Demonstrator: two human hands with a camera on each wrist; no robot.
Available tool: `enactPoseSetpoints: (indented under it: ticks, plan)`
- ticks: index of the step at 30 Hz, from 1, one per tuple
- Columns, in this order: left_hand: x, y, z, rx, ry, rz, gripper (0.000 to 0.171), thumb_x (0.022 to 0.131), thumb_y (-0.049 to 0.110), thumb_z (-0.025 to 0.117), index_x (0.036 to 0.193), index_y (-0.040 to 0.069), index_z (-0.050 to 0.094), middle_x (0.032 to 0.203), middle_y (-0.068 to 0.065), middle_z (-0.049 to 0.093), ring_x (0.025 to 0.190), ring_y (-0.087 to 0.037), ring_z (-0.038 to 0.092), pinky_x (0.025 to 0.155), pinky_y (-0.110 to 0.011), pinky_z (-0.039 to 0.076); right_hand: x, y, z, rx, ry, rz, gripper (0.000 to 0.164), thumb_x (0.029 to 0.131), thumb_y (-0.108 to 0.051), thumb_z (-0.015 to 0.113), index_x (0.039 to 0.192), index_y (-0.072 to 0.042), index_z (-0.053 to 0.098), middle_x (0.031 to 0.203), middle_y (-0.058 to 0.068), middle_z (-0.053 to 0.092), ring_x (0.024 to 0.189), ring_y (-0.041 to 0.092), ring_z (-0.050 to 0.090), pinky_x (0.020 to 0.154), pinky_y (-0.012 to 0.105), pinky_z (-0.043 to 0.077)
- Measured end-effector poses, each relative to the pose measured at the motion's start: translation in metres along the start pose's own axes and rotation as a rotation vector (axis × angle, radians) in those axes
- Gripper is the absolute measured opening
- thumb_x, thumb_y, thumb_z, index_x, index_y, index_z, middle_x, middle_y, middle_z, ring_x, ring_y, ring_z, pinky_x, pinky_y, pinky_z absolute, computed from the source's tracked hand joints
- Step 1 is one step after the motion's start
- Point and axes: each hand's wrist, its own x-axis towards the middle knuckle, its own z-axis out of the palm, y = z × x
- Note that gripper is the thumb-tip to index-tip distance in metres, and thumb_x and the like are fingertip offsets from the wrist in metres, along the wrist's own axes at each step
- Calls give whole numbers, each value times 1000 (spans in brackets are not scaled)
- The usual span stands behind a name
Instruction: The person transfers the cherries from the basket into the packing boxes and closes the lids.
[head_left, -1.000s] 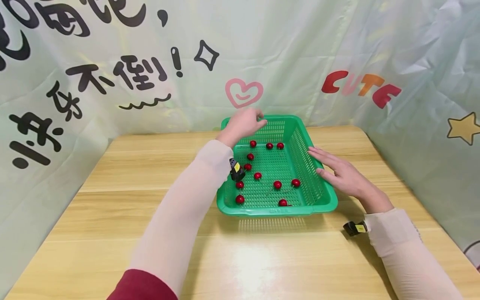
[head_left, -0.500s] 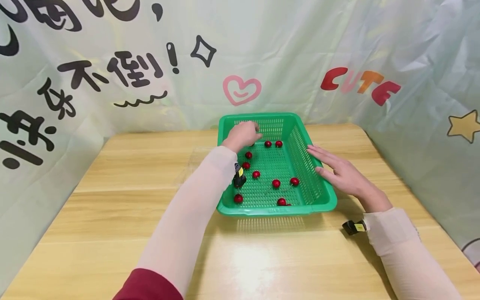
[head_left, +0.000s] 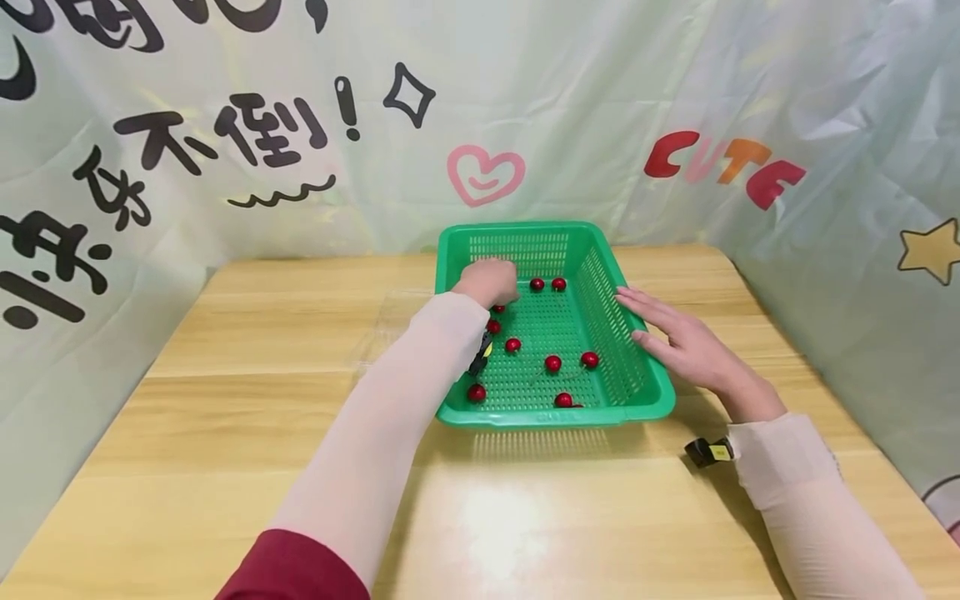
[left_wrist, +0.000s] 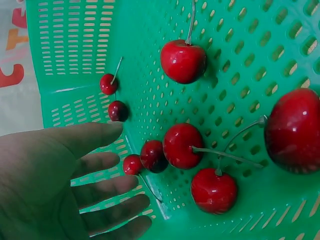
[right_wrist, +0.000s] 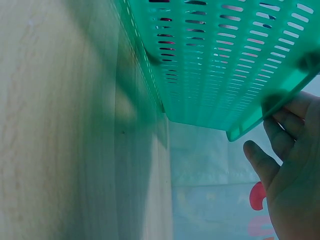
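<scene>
A green perforated plastic basket (head_left: pixel 540 418) stands on the table and holds several dark red cherries with thin stems. Down inside its far left part is my left hand (head_left: pixel 489 282), seen from the back. The left wrist view shows that hand (left_wrist: pixel 55 170) with fingers spread and nothing between them. Close to its fingertips lies a small cherry (left_wrist: pixel 132 164), while a darker cherry (left_wrist: pixel 118 110) sits just off the thumb. A larger cherry (left_wrist: pixel 183 145) rests farther along the basket floor. My right hand (head_left: pixel 693 354) touches the basket's right rim (right_wrist: pixel 290 100) with extended fingers.
Left of the basket, a clear plastic container (head_left: pixel 386 321) is partly hidden by my left forearm. A printed cloth backdrop (head_left: pixel 555 108) rises behind the wooden table (head_left: pixel 247 400) and along its sides.
My left hand has come from above the basket's far left rim down into the basket, toward the cherries. The clear container has come into sight. My right hand keeps its place on the rim.
</scene>
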Motion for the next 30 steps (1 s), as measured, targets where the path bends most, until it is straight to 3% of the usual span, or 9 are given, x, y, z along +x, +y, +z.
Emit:
enactPoseSetpoints:
  ticks: [7,12,19,27,30]
  plan:
    - [-3,-1,-1,-45,-71,2,19,98,26,57,86,12,59,102,-8,61,81,-22,52,69,-33,44,-2,1,0,-4,7,1,56,100,-17,56,152,-13,37,157,8,31,144,31,25,108,61,26]
    - [-5,-2,-1,-37,-100,21,14,95,22,61,98,8,63,109,-10,58,83,-22,49,70,-32,42,-2,2,1,-4,7,-2,55,100,-16,56,152,-13,37,157,8,31,144,32,25,108,60,26]
    - [-3,-3,1,23,-129,52,26,94,20,66,114,4,65,113,-10,61,87,-21,49,77,-32,44,1,2,1,4,7,-8,55,100,-16,55,152,-12,37,157,7,31,144,34,25,108,61,26]
    - [-2,-3,3,4,-147,48,20,93,12,63,112,4,64,111,-10,59,85,-22,52,72,-31,47,1,1,2,13,10,-14,55,100,-15,56,151,-12,38,157,8,31,144,32,24,110,58,25]
    - [0,-2,4,-27,-151,57,11,95,13,62,104,7,63,105,-8,58,82,-21,51,69,-31,46,0,1,1,15,5,-9,55,100,-16,55,151,-12,37,157,8,30,145,30,23,109,60,25]
